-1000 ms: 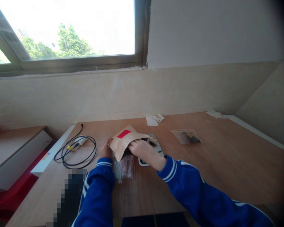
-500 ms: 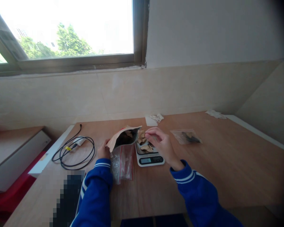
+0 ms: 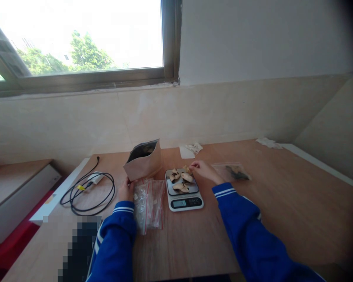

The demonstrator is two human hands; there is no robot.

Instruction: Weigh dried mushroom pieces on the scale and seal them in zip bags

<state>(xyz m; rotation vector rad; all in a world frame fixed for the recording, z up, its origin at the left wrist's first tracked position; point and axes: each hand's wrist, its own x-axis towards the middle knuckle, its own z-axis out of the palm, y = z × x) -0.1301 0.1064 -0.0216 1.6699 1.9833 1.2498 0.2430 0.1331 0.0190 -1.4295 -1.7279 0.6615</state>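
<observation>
A digital kitchen scale (image 3: 186,203) stands mid-table, its display lit, with several pale, dark-edged dried pieces (image 3: 181,188) on its plate. At the plate's back right corner, my right hand (image 3: 206,171) is closed in a pinch on a small yellowish dried piece (image 3: 186,169). To the left, a kraft paper pouch (image 3: 144,162) stands upright, its mouth open and silvery inside, with some contents showing. My left hand (image 3: 126,192) grips the pouch's lower left corner; its fingers are partly hidden. Clear zip bags (image 3: 148,207) lie between that hand and the scale.
A coiled black cable (image 3: 73,209) with a white adapter (image 3: 97,178) lies at left. A zip bag with dark contents (image 3: 237,172) is right of the scale. Crumpled tissue (image 3: 195,148) lies at the back edge. A blurred-out dark object (image 3: 82,250) sits at front left.
The pouch has gone from tilted toward the scale to upright, further back and left. My right hand has moved slightly right and down, uncovering the pieces on the scale.
</observation>
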